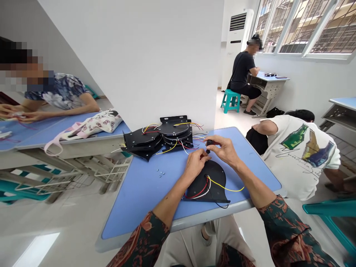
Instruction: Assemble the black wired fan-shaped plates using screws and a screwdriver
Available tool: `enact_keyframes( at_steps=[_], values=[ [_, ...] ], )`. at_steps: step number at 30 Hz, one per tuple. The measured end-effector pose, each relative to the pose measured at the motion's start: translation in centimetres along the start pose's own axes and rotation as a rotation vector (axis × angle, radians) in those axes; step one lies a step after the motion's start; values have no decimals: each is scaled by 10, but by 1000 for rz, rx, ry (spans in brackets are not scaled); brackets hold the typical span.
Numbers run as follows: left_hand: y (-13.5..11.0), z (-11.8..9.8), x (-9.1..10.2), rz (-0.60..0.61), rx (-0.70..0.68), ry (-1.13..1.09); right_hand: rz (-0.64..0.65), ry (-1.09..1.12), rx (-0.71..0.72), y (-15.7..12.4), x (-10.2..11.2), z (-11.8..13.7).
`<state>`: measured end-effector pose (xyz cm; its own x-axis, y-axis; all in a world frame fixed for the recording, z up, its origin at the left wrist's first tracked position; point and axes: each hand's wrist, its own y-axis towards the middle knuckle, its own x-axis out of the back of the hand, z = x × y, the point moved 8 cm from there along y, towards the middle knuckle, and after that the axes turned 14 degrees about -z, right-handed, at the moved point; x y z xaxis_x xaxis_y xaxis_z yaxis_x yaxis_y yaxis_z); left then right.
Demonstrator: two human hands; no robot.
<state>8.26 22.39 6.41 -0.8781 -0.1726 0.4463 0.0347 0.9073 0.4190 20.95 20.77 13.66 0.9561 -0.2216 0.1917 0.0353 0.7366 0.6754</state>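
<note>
My right hand [224, 148] is closed on a short black screwdriver [209, 145], held upright between thumb and fingers. Its lower end meets my left hand [196, 161], whose fingers are pinched at the far rim of a round black metal plate unit [217, 172]. What those fingertips hold, if anything, is hidden. Red, white, yellow and black wires [208, 178] come out of a hole in the middle of the plate. Left of my left hand, several small screws [160, 172] lie loose on the blue tabletop [133, 200].
At the back of the table, against a white wall, stand stacked black plate units [175, 128] with loose wires. A cloth bag [100, 124] lies on the neighbouring desk, where a person works. Another person in a white shirt [303, 155] bends down close by on the right.
</note>
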Motion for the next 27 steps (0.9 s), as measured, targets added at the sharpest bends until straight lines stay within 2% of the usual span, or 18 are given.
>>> enact_keyframes(
  at_steps=[3,7,13,18,22,27],
  values=[
    [-2,1,-2,41,44,-81,50,51,-42,-1,-2,-4],
    [-2,-2,-2,53,38,-107,27,111,-46,-3,-1,-4],
    [0,0,0,12,37,-67,-44,-49,18,-2,3,-5],
    [-1,2,-3,53,48,-141,-24,-16,-25,0,7,-14],
    [-3,-1,-2,72,-24,-89,-29,58,-59,0,7,-17],
    [-8,-6,-3,103,-194,119,-90,102,-49,1,12,-14]
  ],
)
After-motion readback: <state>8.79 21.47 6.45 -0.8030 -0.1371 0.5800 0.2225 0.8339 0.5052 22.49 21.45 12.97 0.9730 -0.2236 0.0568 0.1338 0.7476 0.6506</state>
